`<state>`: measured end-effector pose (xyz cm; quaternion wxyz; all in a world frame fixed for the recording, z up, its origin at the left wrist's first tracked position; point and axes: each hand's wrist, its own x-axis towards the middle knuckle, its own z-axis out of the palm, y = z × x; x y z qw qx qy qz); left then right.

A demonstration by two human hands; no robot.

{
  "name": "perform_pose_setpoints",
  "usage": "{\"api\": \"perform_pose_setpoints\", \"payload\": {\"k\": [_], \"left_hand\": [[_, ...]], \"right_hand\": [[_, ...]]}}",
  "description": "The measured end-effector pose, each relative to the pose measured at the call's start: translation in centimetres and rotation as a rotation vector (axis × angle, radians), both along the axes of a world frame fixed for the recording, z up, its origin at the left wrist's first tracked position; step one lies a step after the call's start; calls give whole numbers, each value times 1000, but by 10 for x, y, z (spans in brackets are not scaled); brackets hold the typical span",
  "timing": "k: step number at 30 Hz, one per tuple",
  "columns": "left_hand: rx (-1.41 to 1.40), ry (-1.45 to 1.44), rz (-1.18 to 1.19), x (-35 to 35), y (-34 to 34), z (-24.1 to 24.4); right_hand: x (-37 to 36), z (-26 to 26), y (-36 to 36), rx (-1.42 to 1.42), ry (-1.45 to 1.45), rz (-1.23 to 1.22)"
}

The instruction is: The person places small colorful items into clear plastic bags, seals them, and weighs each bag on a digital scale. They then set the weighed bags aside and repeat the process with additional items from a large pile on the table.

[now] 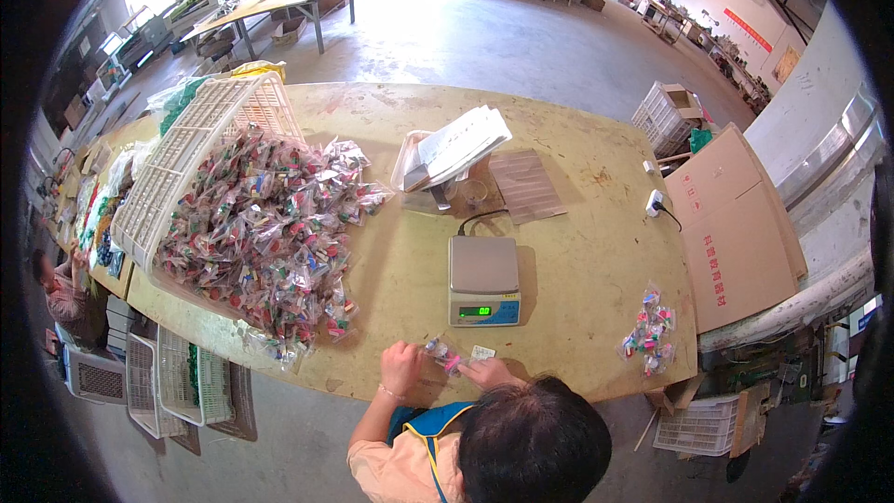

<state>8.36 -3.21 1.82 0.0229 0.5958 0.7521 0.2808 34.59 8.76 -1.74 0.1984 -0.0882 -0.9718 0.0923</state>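
Note:
At the table's near edge, my left hand (401, 366) grips one end of a small clear plastic bag (444, 356) of colourful parts. My right hand (489, 372) holds the bag's other end, by a pink piece. Just beyond its fingers lies a small white paper slip (482, 353) with writing. Past the bag stands a digital scale (483, 272), its pan bare and its green display lit. On the left, a heap of similar filled bags (272, 223) spills from a tipped white plastic basket (185, 161). More filled bags (649, 335) form a small pile at right.
A tray (411, 154) with papers (461, 143) stands behind the scale, beside a brown cardboard sheet (527, 185). A power adapter (654, 202) and large carton (733, 237) are at right. Another person (73, 293) works at far left. Baskets (192, 374) stand on the floor.

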Motion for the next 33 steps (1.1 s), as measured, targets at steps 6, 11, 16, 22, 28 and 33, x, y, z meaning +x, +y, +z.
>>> {"api": "perform_pose_setpoints", "payload": {"k": [6,11,16,22,28,33], "left_hand": [[-143,47,-6,-1,8,-6],[-137,-17,-18,1,11,-16],[-70,-17,-24,2,13,-30],[-98,-14,22,5,14,-29],[-164,0,-59,6,15,-29],[-149,15,-56,5,15,-38]], "right_hand": [[-4,-5,0,42,-81,-140],[-6,-3,7,95,-20,-178],[-16,-5,14,104,-27,-244],[-22,-4,18,76,4,-217],[-23,9,18,186,27,-197],[-21,19,18,183,-19,-131]]}}
